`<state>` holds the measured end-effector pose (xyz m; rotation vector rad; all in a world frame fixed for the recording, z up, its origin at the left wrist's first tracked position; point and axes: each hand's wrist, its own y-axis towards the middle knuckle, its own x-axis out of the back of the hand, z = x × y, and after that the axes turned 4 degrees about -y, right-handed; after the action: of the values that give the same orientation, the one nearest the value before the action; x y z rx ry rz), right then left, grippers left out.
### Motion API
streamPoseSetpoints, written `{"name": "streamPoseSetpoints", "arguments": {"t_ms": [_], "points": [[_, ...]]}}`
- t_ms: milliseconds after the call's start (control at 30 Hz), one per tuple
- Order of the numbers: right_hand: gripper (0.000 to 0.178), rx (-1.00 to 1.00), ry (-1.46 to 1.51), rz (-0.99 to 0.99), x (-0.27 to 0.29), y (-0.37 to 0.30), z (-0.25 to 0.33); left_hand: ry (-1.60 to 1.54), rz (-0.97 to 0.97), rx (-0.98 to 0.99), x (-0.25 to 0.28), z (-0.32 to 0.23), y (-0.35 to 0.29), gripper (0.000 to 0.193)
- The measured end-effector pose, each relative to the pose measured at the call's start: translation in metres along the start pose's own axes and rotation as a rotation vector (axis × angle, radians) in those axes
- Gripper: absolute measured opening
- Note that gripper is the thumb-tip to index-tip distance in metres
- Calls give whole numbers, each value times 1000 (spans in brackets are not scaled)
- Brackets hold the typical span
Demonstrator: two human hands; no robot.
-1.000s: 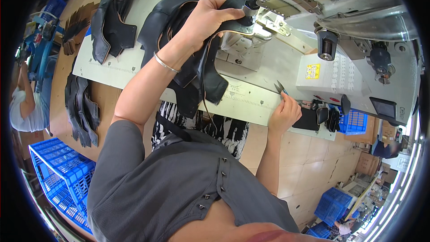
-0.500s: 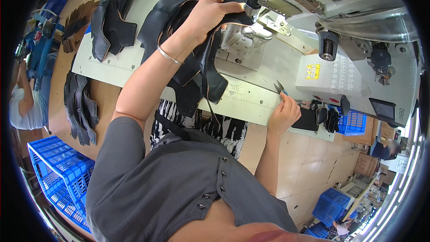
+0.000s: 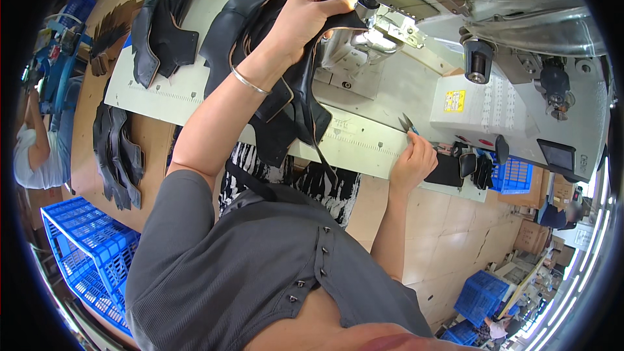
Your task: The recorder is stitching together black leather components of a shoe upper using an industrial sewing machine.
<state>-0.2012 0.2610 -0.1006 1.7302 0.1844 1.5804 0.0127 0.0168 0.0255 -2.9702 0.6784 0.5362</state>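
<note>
My left hand [image 3: 305,18] pinches a black leather piece [image 3: 342,21] at the working end of a sewing machine [image 3: 370,39]. The piece's edge lies against the lit metal parts there. More joined black leather pieces [image 3: 276,123] hang below that hand, over the front edge of the pale table [image 3: 364,140]. To the right, my right hand [image 3: 414,161] is closed around small thread snippers [image 3: 409,125], their pointed blades sticking out past the fingers toward the machine. Its wrist is by the table's front edge.
Stacked black leather pieces [image 3: 166,32] lie on the table's left, and others [image 3: 117,156] on a brown board. A blue crate [image 3: 91,253] stands at lower left, another [image 3: 510,177] beyond the table's right end. A person [image 3: 39,136] sits at far left.
The leather under my left hand has shifted slightly at the machine, and a hanging strip has swung a little right. My right hand stays nearly still with the snippers.
</note>
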Motion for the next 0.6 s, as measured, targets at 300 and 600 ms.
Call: {"name": "streamPoseSetpoints", "arguments": {"t_ms": [300,600], "points": [[24,-88,691,332,75,39,68,-40,-34,57,5,0,-19,19],[53,229,712,229,60,44,144,-109,-6,62,3,8,-25,22]]}}
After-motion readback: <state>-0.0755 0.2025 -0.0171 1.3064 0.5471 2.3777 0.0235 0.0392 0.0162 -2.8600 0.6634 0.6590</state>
